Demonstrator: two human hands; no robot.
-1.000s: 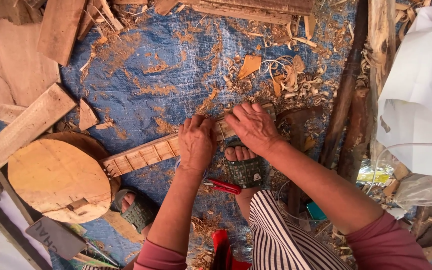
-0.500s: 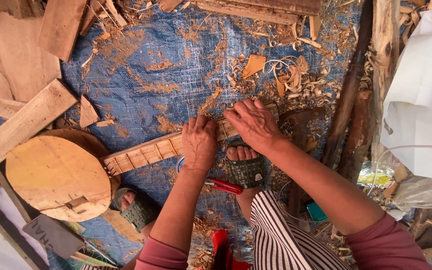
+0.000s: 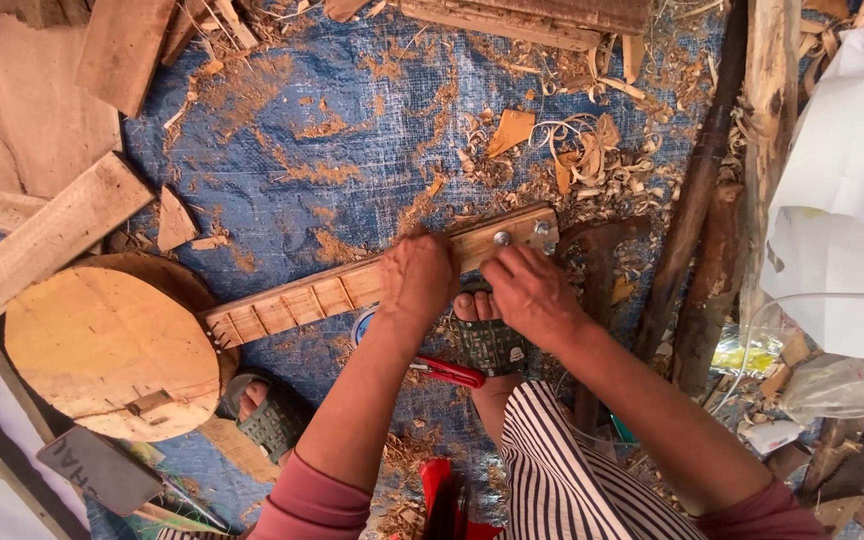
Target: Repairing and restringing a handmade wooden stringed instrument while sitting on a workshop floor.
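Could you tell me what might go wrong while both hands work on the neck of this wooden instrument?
The wooden neck rests only across a sandalled foot, so it may slip or twist under the left hand. The right hand works close to the metal pegs, where fingers could get pinched. Red-handled pliers and wood shavings lie underfoot, a possible tripping or slipping hazard.

A handmade wooden stringed instrument (image 3: 282,305) lies slanted on the blue tarp; its round, pale body sits at near left; its fretted neck rises rightward to a headstock with metal pegs.
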